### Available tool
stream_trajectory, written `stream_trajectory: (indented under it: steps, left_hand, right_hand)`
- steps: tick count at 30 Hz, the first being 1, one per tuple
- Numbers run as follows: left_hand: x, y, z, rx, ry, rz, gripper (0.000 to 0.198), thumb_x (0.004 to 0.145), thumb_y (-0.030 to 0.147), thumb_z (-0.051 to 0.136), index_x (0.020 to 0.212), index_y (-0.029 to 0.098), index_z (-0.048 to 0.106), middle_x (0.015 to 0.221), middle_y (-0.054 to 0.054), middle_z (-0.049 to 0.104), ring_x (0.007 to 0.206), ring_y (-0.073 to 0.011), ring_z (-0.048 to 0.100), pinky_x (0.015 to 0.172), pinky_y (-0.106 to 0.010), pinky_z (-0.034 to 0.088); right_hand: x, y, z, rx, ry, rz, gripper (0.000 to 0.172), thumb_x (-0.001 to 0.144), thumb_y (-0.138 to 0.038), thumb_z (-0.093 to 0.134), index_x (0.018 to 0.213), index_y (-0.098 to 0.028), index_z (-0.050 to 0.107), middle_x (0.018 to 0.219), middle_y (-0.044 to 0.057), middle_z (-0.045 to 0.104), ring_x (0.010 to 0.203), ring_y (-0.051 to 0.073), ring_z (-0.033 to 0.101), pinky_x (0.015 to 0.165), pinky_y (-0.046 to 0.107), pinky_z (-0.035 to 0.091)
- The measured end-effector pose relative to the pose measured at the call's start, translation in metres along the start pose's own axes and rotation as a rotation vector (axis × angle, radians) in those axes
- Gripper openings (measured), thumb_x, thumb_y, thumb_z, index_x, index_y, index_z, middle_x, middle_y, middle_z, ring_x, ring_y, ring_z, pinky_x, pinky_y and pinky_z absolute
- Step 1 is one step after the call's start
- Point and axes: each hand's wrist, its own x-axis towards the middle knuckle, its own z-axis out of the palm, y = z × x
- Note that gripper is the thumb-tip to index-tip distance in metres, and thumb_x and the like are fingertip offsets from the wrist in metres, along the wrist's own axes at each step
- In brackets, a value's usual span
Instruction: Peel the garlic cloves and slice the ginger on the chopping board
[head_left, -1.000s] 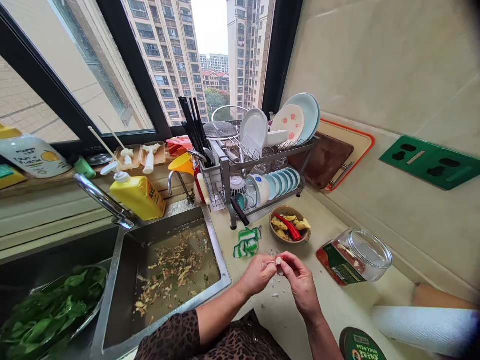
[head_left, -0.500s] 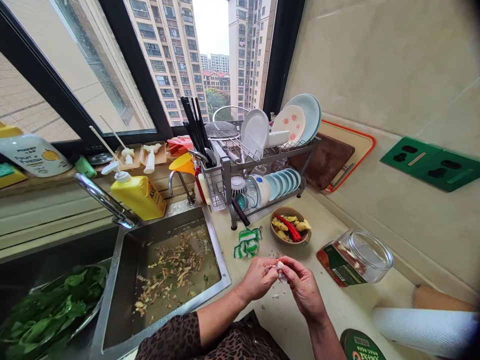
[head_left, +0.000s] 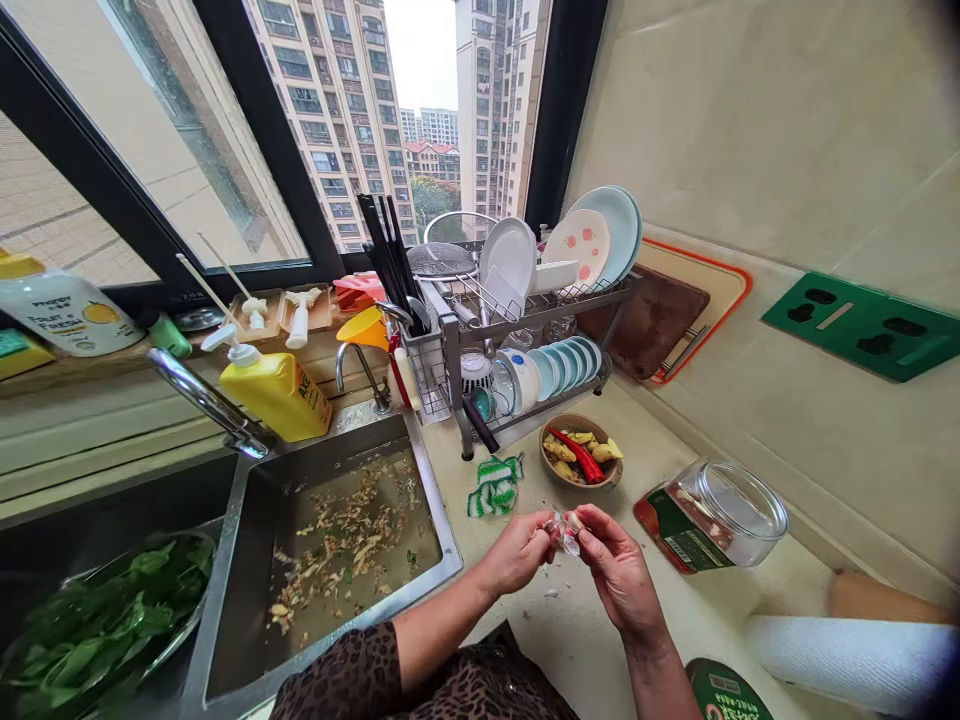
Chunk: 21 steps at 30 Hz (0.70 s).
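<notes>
Over the counter, my left hand (head_left: 516, 553) has its fingers closed on a piece of garlic with loose, pinkish-white papery skin (head_left: 561, 534). Facing it, my right hand (head_left: 616, 568) pinches a small pale garlic clove (head_left: 574, 521) between thumb and fingertips. The two hands are close together, and the papery skin hangs between them. Small white skin scraps (head_left: 551, 593) lie on the counter below. Just beyond the hands sit a green-and-white cloth (head_left: 495, 487) and a small brown basket (head_left: 546, 464) holding ginger and a red chili pepper (head_left: 581, 456).
To the left, one sink basin (head_left: 442, 520) holds cloudy water with floating scraps; the other holds leafy greens (head_left: 112, 610). A dish rack (head_left: 454, 380) stands at the back. At right are a clear plastic jar (head_left: 709, 515), a paper roll (head_left: 847, 660) and a green round lid (head_left: 724, 690).
My hands have drawn slightly apart and the fingers have shifted. More of the papery skin and the pale clove now shows between them.
</notes>
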Motion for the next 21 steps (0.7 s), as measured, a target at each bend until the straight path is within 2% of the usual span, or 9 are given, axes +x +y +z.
stream_trajectory:
  steps: [5,8,12,15,21]
  left_hand:
    - [0.002,0.001,0.0,-0.029,-0.026,-0.056,0.023,0.074,0.025,0.036,0.054,0.018,0.042,0.052,0.002,0.044,0.051,-0.0095,0.037,0.05,-0.022,0.029]
    - [0.006,0.001,0.001,-0.138,-0.074,-0.154,0.023,0.073,0.031,0.036,0.054,0.018,0.04,0.046,0.004,0.039,0.043,-0.0074,0.03,0.044,-0.021,0.023]
    - [0.009,0.0,0.001,-0.259,-0.123,-0.274,0.02,0.068,0.033,0.04,0.055,0.018,0.041,0.043,0.006,0.038,0.037,-0.0054,0.024,0.037,-0.02,0.014]
    - [0.009,0.001,0.001,-0.303,-0.151,-0.287,0.021,0.068,0.034,0.042,0.054,0.018,0.041,0.042,0.006,0.038,0.034,-0.0044,0.022,0.036,-0.02,0.013]
    - [0.005,0.006,0.0,-0.312,-0.169,-0.268,0.029,0.073,0.041,0.046,0.056,0.018,0.04,0.043,0.007,0.037,0.034,-0.0032,0.022,0.036,-0.02,0.012]
  right_hand:
    - [0.001,0.006,-0.006,-0.102,-0.022,-0.058,0.024,0.07,-0.034,0.072,0.09,-0.022,0.072,0.094,0.008,0.072,0.085,0.022,0.065,0.079,0.039,0.052]
    - [0.002,0.005,-0.008,-0.228,-0.016,-0.116,0.021,0.071,-0.033,0.071,0.089,-0.021,0.072,0.088,0.006,0.071,0.081,0.02,0.063,0.076,0.035,0.052]
    - [0.001,-0.007,-0.002,-0.426,-0.123,-0.228,0.014,0.076,-0.03,0.066,0.085,-0.021,0.072,0.089,0.005,0.069,0.084,0.02,0.062,0.077,0.032,0.051]
    - [0.0,-0.016,0.003,-0.527,-0.192,-0.302,0.014,0.082,-0.029,0.06,0.083,-0.022,0.072,0.089,0.006,0.069,0.086,0.021,0.062,0.079,0.032,0.05]
    - [-0.001,-0.025,0.006,-0.696,-0.219,-0.371,0.017,0.085,-0.029,0.056,0.084,-0.023,0.072,0.088,0.006,0.069,0.083,0.021,0.063,0.076,0.032,0.05]
